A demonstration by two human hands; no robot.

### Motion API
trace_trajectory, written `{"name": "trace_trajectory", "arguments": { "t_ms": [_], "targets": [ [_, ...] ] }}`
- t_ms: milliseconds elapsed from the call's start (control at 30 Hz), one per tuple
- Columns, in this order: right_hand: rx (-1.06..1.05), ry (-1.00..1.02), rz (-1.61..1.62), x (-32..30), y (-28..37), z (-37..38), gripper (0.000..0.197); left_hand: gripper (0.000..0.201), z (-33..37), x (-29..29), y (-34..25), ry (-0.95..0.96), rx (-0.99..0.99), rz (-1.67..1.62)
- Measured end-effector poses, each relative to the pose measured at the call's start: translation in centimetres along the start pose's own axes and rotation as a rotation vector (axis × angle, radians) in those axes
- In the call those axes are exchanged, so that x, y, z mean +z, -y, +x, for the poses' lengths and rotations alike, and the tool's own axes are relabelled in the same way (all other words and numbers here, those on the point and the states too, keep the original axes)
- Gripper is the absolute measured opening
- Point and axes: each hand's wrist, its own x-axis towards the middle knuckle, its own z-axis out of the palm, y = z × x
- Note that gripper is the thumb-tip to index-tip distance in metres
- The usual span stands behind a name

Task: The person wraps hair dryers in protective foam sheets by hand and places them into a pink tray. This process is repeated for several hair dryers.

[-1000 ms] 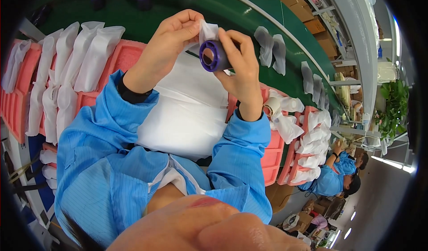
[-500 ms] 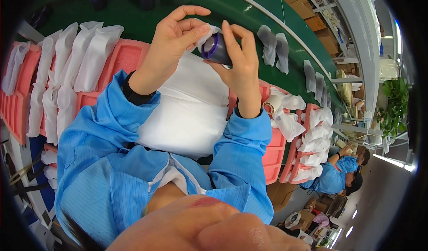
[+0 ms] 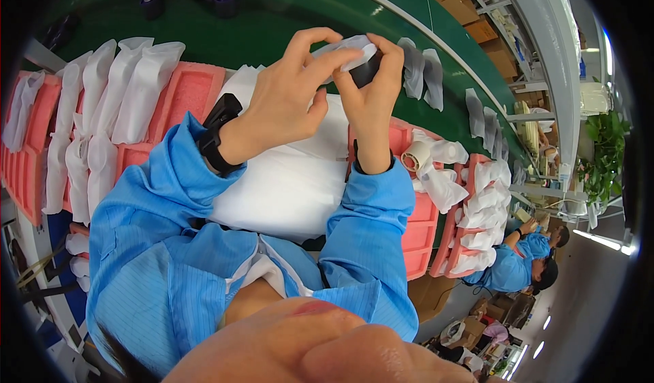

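Note:
Above the green bench, my right hand [image 3: 371,100] grips a dark cylindrical part [image 3: 366,72] between thumb and fingers. My left hand [image 3: 283,104] reaches across to it, pinching a translucent white sleeve [image 3: 340,46] that lies over the part's top and left side. The sleeve hides much of the part, and its purple ring is out of sight. Below both hands lies a stack of thin white sheets [image 3: 279,185].
Pink trays [image 3: 194,87] holding white-wrapped pieces [image 3: 146,93] flank the sheets on the left; another pink tray [image 3: 415,236] is on the right. Grey-wrapped pieces [image 3: 432,80] and dark cylinders [image 3: 225,2] rest on the green bench [image 3: 286,15]. Co-workers [image 3: 514,264] sit at far right.
My left hand has turned over and moved right across the part, drawing the white sleeve over it. The part has shifted slightly right and its purple-ringed end no longer shows.

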Motion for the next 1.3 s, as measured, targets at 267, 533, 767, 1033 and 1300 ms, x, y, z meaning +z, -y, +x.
{"name": "trace_trajectory", "arguments": {
  "t_ms": [267, 533, 767, 1033, 1300],
  "targets": [
    [0.179, 0.048, 0.444, 0.2, 2.7, -0.5, 0.046, 0.049, 1.7, -2.4, 3.6, 0.022, -0.138, -0.250],
    [0.132, 0.402, 0.359, 1.0, 0.1, -0.7, 0.042, 0.040, 2.6, -4.7, 2.4, 0.014, -0.271, -0.806],
    [0.057, 0.169, -0.124, 1.3, 0.7, -0.9, 0.036, 0.040, 1.8, -3.0, 3.0, -0.265, -0.201, -0.316],
    [-0.009, 0.119, -0.174, 1.4, 1.6, -1.0, 0.035, 0.036, 1.3, -2.7, 2.1, -0.414, 0.077, 0.050],
    [0.033, 0.105, -0.107, 1.6, 1.4, -1.4, 0.034, 0.021, 1.4, -2.8, 1.9, -0.323, 0.114, 0.204]
  ]
}}
